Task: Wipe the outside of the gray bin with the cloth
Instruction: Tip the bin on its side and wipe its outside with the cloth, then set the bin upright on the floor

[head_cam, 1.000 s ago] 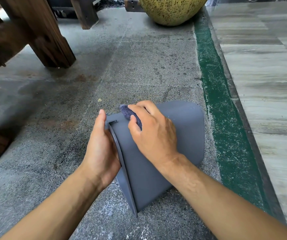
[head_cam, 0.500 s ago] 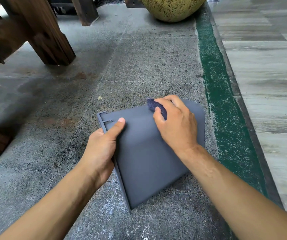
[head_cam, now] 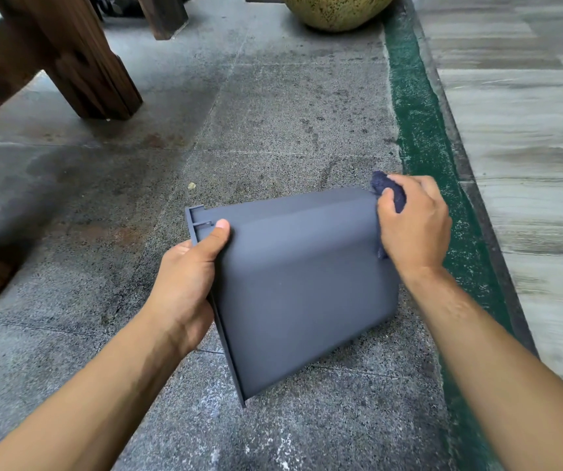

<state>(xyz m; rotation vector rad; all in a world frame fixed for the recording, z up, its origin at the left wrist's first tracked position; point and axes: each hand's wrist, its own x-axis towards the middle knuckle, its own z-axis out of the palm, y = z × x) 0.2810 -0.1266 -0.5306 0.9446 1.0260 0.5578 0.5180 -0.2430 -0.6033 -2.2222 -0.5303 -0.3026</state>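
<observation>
On the stone floor, gray bin point(head_cam: 304, 287) lies tipped, rim leftward in gripping left hand point(head_cam: 185, 287); right hand point(head_cam: 412, 226) clutches cloth point(head_cam: 390, 192) at its far base corner.

Open stone floor point(head_cam: 273, 124) left of and beyond the bin point(head_cam: 307, 283); wooden legs point(head_cam: 96, 73) far left, round pot point(head_cam: 334, 11) ahead, green strip point(head_cam: 419, 137) just right.
</observation>
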